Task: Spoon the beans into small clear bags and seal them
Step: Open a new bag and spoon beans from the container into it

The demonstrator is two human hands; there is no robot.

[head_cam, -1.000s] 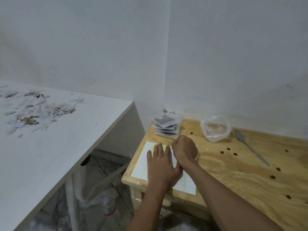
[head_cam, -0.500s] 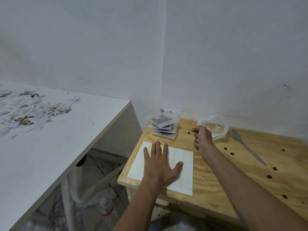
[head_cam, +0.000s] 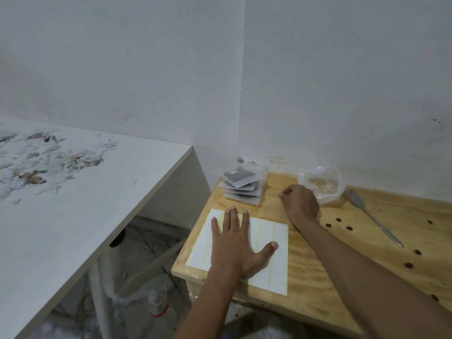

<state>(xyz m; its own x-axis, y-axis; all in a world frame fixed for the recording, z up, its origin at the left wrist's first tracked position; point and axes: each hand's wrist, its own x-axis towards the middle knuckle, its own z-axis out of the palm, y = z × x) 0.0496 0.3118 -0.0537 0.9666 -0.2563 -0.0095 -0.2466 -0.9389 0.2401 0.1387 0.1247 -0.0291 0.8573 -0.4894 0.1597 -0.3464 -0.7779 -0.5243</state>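
Observation:
A white label sheet point(head_cam: 271, 265) lies at the near left corner of the wooden table point(head_cam: 342, 277). My left hand point(head_cam: 234, 243) presses flat on it, fingers spread. My right hand point(head_cam: 300, 204) hovers just beyond the sheet with curled fingers, thumb and forefinger pinched on a small pale label that is barely visible. Directly behind that hand sits an open clear bag of beans point(head_cam: 322, 183). A stack of small filled clear bags point(head_cam: 242, 184) rests in the far left corner. A metal spoon point(head_cam: 371, 216) lies to the right of the bean bag.
Several dark loose beans point(head_cam: 338, 219) are scattered over the wood on the right. A higher white table point(head_cam: 73, 216) with paper scraps stands to the left. A plastic bottle point(head_cam: 159, 304) sits on the floor in the gap between the tables. Walls close the back.
My right hand left the label sheet, where it was pinching beside my left hand, and moved back and right toward the bean bag. My left hand stayed flat on the sheet.

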